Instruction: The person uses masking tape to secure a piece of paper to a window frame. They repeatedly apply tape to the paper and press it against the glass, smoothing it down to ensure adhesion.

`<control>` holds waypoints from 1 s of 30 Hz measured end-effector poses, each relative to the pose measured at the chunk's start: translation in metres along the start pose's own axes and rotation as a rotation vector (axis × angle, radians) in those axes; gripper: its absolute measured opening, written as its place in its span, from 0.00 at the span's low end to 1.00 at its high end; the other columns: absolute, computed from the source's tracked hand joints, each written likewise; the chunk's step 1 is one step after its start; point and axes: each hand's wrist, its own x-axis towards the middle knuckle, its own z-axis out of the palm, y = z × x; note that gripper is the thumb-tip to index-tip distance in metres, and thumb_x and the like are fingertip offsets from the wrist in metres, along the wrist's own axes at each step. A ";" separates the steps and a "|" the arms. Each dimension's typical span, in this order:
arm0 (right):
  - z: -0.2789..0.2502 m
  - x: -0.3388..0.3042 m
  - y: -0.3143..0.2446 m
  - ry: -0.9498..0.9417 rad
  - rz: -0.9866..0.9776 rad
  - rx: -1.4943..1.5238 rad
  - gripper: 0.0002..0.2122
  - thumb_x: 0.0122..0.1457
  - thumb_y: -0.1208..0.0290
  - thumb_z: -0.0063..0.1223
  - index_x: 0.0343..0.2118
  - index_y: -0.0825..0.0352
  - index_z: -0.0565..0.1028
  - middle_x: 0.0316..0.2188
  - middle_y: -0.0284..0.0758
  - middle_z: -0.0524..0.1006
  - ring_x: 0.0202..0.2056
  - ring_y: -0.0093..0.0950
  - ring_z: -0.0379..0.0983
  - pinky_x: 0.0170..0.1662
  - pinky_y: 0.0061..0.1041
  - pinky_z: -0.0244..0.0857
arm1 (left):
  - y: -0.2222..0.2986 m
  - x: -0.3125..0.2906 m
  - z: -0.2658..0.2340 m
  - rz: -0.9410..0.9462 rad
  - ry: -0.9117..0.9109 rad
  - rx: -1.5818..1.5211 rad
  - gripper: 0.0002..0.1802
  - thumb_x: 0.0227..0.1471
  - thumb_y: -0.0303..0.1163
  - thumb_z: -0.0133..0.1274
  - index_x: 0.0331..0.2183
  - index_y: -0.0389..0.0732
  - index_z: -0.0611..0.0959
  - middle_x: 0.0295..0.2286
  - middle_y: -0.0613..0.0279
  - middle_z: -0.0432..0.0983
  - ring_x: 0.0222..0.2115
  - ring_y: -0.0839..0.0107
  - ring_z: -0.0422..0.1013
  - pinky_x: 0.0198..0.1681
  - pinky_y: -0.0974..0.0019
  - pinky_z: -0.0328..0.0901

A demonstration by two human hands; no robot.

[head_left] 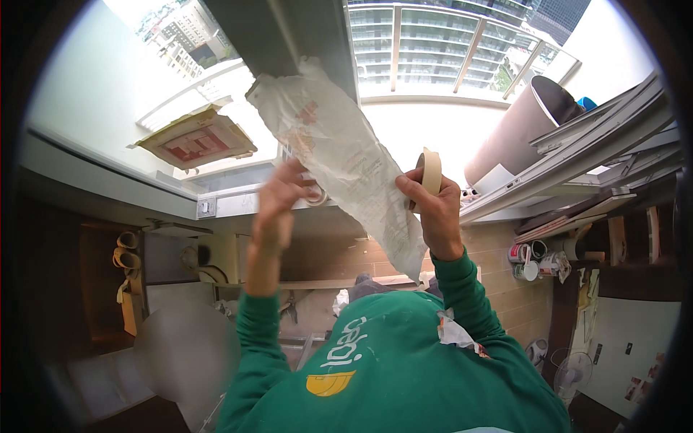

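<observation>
A long crumpled strip of whitish paper or thin plastic [346, 155], with faint print, hangs in front of me from the grey window post [289, 29] down toward my waist. My right hand [442, 220] is closed on a roll of masking tape [431, 172], beside the strip's right edge; its thumb reaches that edge. My left hand [278, 198] is by the strip's left edge, smeared by motion, so its fingers cannot be read. A small pale ring shape [317, 196] shows beside it, too unclear to name.
A taped patch [195, 142] sits on the left window pane. Beyond the opening stand a balcony railing [437, 47] and a large grey-brown cylinder [516, 130]. Metal frame profiles [577, 162] lean at right. Paint cans [523, 263] and a fan [574, 372] stand lower right.
</observation>
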 end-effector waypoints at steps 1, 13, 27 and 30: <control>0.010 -0.003 0.007 -0.011 0.004 -0.017 0.08 0.54 0.71 0.60 0.29 0.73 0.79 0.21 0.29 0.75 0.24 0.16 0.68 0.29 0.18 0.62 | -0.009 -0.015 0.009 -0.070 0.040 0.011 0.27 0.50 0.38 0.60 0.46 0.27 0.76 0.41 0.53 0.77 0.38 0.68 0.73 0.43 0.65 0.67; 0.064 -0.007 0.051 -0.208 -0.016 -0.019 0.08 0.54 0.73 0.61 0.32 0.74 0.79 0.24 0.30 0.77 0.27 0.16 0.71 0.31 0.17 0.65 | -0.010 -0.052 -0.010 -0.137 0.128 0.283 0.11 0.53 0.20 0.54 0.40 0.28 0.82 0.34 0.60 0.81 0.34 0.77 0.74 0.39 0.74 0.68; 0.038 -0.017 0.050 -0.199 -0.097 0.237 0.07 0.52 0.77 0.57 0.32 0.74 0.79 0.24 0.32 0.77 0.25 0.18 0.72 0.30 0.19 0.66 | -0.019 -0.066 0.013 0.002 0.350 0.071 0.12 0.49 0.17 0.44 0.30 0.29 0.84 0.25 0.63 0.79 0.18 0.82 0.62 0.23 0.80 0.54; 0.029 -0.014 0.056 -0.230 -0.096 0.216 0.07 0.52 0.77 0.56 0.32 0.74 0.79 0.24 0.33 0.78 0.25 0.19 0.72 0.29 0.19 0.66 | -0.012 -0.066 0.024 -0.060 0.367 -0.045 0.09 0.49 0.18 0.47 0.31 0.29 0.83 0.25 0.60 0.79 0.19 0.83 0.64 0.23 0.82 0.56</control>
